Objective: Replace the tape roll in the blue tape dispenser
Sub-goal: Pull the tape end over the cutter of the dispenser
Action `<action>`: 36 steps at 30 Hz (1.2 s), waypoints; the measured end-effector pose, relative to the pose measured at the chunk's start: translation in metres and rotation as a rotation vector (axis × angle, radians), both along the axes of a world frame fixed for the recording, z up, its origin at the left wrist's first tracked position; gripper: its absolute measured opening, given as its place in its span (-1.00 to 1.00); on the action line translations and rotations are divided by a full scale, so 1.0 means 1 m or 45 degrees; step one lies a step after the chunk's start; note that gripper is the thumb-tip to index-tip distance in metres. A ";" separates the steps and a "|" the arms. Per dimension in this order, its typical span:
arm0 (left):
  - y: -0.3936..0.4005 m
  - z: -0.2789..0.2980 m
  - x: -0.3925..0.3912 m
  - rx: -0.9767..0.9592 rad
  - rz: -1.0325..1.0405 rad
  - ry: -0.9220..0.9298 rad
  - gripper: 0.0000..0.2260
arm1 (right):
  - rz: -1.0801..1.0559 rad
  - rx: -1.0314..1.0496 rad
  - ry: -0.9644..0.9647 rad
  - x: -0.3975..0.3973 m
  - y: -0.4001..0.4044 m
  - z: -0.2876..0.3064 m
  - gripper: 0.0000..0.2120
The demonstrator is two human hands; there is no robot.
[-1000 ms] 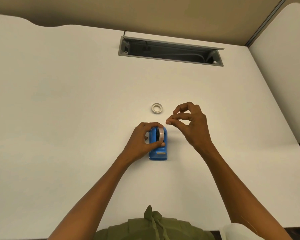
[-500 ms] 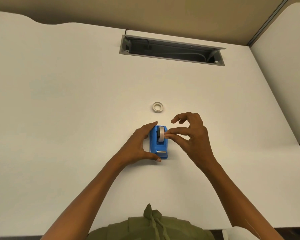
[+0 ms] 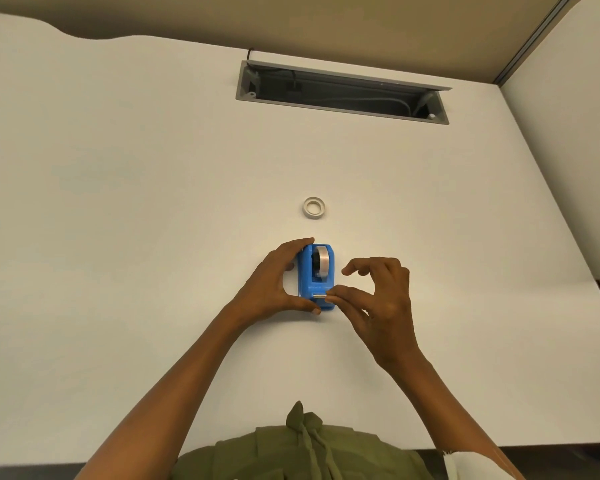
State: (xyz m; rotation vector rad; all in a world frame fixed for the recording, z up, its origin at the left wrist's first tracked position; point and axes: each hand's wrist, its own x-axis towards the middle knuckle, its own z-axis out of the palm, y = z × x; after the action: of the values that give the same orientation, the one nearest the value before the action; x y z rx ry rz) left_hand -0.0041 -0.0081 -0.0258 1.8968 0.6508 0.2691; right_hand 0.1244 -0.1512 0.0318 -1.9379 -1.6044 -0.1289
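Now the right hand [image 3: 378,299] has dropped from the tape roll [image 3: 323,259] to pinch tape at the cutter [image 3: 319,296]; left hand [image 3: 274,285] grips the blue tape dispenser [image 3: 317,277] on the desk [image 3: 118,237], so threading looks nearly finished.

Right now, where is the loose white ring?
The ring lies flat on the desk near the middle of the head view, apart from and just beyond the dispenser.
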 end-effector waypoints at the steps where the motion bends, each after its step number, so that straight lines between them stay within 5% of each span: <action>1: 0.000 0.000 0.000 0.002 0.002 0.004 -0.12 | -0.010 0.011 0.001 0.000 -0.001 -0.001 -0.90; 28: 0.003 -0.003 0.001 0.014 -0.004 -0.018 -0.14 | -0.094 0.087 -0.304 -0.022 -0.007 -0.031 -0.84; 36: 0.007 -0.002 -0.002 0.038 -0.111 0.054 -0.07 | -0.047 0.120 -0.584 -0.019 -0.010 -0.044 -0.94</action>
State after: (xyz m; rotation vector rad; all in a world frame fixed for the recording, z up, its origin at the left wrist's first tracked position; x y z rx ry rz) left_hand -0.0058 -0.0013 -0.0277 1.9585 0.5934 0.1845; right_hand 0.1054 -0.1616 -0.0120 -1.9583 -1.8053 -0.6951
